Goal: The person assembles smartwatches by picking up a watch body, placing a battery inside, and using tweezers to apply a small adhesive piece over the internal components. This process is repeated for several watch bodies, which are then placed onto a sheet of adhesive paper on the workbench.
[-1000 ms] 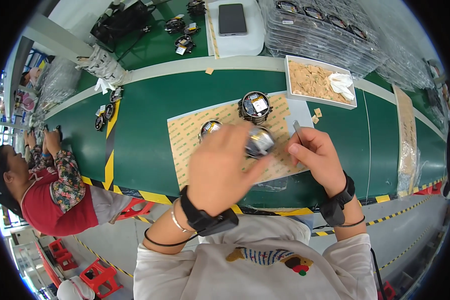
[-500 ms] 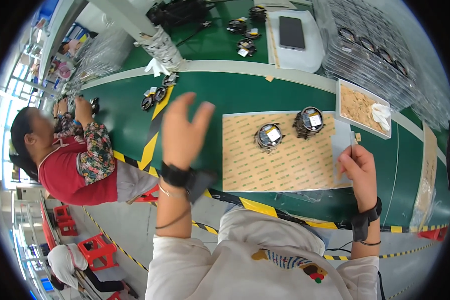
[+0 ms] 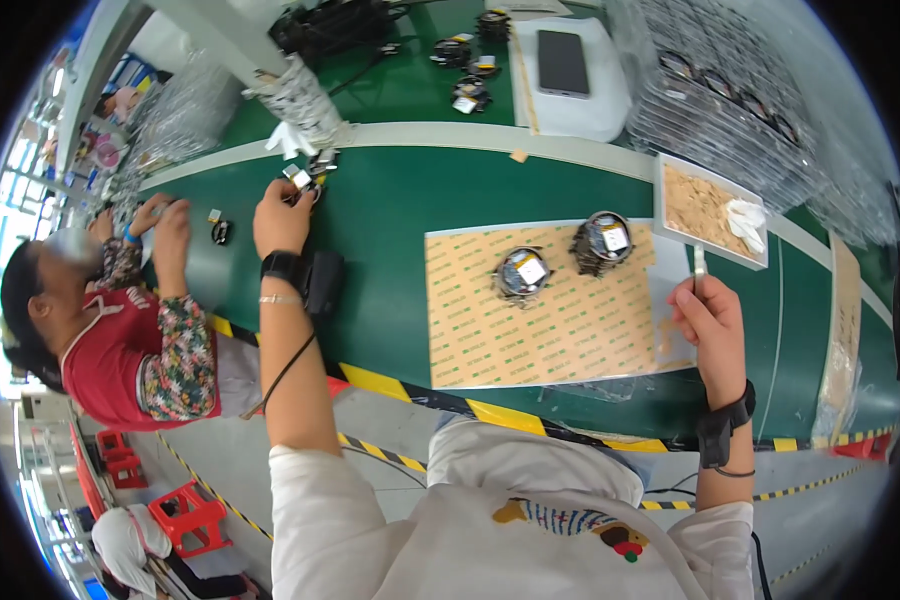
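My left hand (image 3: 282, 215) reaches far left across the green belt (image 3: 390, 260), its fingers closed on a small black part with a white label (image 3: 301, 180) beside a few more like it. At the right edge of a tan sheet (image 3: 540, 335), my right hand (image 3: 708, 322) pinches thin metal tweezers (image 3: 699, 262) that point away from me. Two round black coil parts with white labels (image 3: 523, 272) (image 3: 602, 243) lie on the sheet, apart from both hands.
A white tray of tan bits (image 3: 712, 210) sits beyond my right hand. At the left a co-worker's hands (image 3: 160, 218) handle small parts. A white box with a phone (image 3: 570, 70) and stacked clear trays (image 3: 730, 95) stand at the back.
My left hand left the coil part on the sheet and swung left, then stretched out to the small parts at the belt's far side. My right hand stayed by the sheet's right edge.
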Action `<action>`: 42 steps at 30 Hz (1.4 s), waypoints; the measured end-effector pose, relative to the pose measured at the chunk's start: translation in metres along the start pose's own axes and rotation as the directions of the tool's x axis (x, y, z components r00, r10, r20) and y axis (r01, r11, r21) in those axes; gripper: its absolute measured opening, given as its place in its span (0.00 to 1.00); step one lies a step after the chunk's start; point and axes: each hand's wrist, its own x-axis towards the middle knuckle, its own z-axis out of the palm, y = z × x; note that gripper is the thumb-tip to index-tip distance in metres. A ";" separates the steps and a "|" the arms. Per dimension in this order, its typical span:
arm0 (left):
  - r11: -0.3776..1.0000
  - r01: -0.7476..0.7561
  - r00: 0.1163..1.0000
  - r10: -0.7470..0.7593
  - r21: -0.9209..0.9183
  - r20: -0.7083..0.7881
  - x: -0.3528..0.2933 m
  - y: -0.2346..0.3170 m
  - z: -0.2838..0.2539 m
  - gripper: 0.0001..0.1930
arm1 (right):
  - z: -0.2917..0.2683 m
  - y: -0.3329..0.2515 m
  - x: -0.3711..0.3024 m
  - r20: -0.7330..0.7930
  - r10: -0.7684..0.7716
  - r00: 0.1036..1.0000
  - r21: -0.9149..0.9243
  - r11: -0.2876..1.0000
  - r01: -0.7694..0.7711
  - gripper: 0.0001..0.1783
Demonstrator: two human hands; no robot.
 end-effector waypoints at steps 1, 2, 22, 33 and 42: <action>0.998 -0.047 0.997 0.050 -0.050 0.063 -0.005 0.005 0.004 0.16 | -0.002 0.000 0.000 -0.033 0.013 0.999 -0.013 1.000 -0.013 0.08; 0.993 -0.081 0.991 0.088 -0.081 0.097 -0.013 0.008 0.007 0.13 | -0.004 0.000 0.001 -0.044 0.015 0.999 0.027 1.000 -0.014 0.09; 0.094 0.866 0.329 0.632 -0.490 0.702 -0.172 0.220 -0.050 0.11 | -0.014 0.023 0.032 -0.235 -0.046 0.971 0.276 0.955 0.112 0.07; 0.419 0.857 -0.007 0.591 -0.300 0.806 -0.216 0.241 0.009 0.15 | -0.012 0.022 0.035 -0.250 -0.017 0.968 0.173 0.983 0.062 0.07; 0.353 0.887 0.049 0.568 -0.297 0.822 -0.209 0.238 0.009 0.18 | -0.021 0.018 0.036 -0.194 0.052 0.980 0.305 0.952 0.010 0.04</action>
